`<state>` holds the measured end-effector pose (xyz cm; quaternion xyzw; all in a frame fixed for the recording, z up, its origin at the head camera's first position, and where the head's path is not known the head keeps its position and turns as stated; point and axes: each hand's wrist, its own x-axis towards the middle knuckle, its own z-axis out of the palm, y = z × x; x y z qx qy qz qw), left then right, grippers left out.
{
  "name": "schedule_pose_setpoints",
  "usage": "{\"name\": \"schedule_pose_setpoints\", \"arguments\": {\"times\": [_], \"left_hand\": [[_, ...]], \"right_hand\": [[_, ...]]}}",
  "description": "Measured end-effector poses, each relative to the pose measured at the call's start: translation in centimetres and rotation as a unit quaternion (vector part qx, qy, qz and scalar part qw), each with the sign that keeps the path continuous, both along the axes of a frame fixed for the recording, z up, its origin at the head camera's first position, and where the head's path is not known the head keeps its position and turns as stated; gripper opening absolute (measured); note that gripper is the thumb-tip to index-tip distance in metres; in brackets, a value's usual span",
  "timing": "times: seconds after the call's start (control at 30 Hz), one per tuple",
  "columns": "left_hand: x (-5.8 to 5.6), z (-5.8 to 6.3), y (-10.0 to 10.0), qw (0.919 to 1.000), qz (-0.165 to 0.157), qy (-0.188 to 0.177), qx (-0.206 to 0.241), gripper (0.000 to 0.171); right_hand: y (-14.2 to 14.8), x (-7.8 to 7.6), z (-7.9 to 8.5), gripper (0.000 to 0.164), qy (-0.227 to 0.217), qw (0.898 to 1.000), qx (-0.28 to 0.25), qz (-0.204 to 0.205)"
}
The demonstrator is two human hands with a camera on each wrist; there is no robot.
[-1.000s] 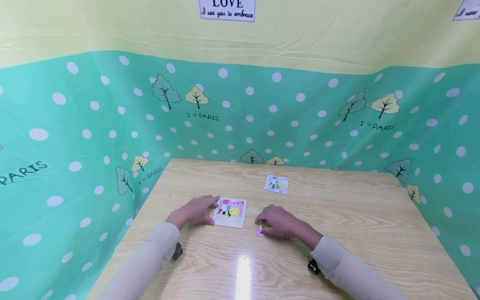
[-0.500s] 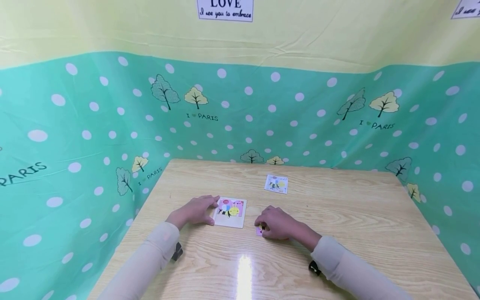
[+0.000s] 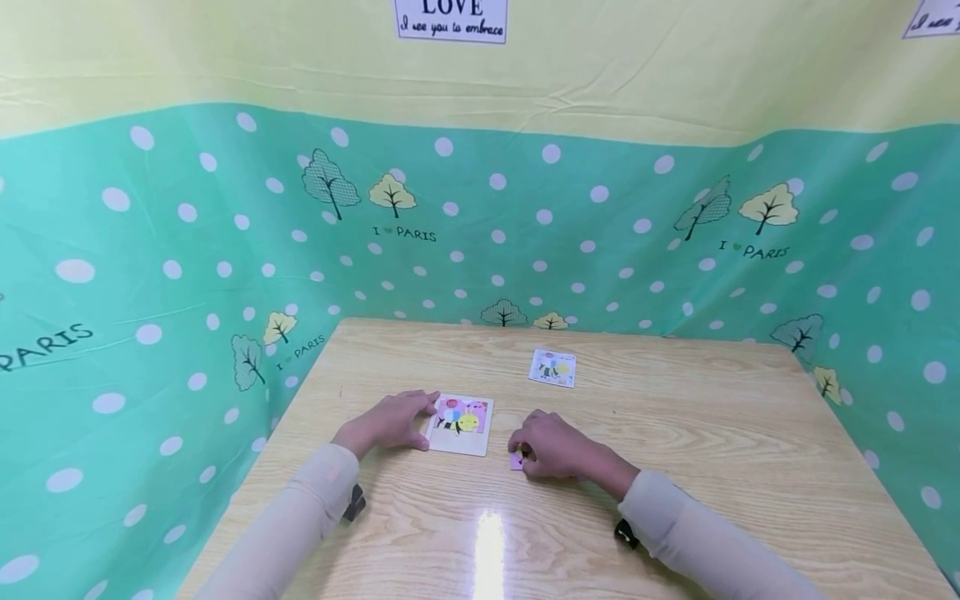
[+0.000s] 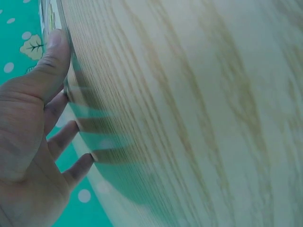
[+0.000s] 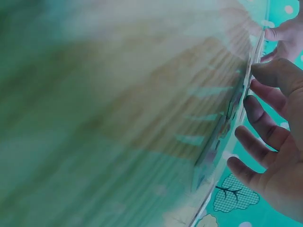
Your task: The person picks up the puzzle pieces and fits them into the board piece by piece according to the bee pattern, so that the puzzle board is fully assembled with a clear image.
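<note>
A square picture-puzzle board [image 3: 459,442] lies flat on the table, its upper part showing a bee on pink and its lower part pale. My left hand [image 3: 392,421] rests at the board's left edge, thumb near the lower corner and fingers near the upper one. In the left wrist view the thumb [image 4: 56,52] touches that edge, and the fingers are extended. Right of the board, my right hand [image 3: 553,446] pinches a pink puzzle piece [image 3: 517,461] against the table between thumb and index finger. The palm hides most of what lies beneath.
Behind the hands lies a small bee picture card [image 3: 552,368]. The wooden table [image 3: 712,433] is bordered by a green dotted cloth [image 3: 495,242] at the back and both sides. A light reflection shines near the front of the table.
My right hand's fingers have closed in over the pink pieces, covering more of them, and it has shifted slightly left. The left hand and the board have stayed put.
</note>
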<state>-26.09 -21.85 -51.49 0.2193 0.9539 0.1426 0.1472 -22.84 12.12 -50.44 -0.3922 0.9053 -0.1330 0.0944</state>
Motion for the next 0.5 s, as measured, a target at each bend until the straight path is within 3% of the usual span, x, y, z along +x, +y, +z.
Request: {"name": "schedule_pose_setpoints", "arguments": {"times": [0.5], "left_hand": [[-0.1,-0.1,0.1,1.0000,0.007,-0.003,0.000,0.067]], "right_hand": [[-3.5,-1.3,0.7,0.031,-0.012,0.999,-0.035,-0.033]]}}
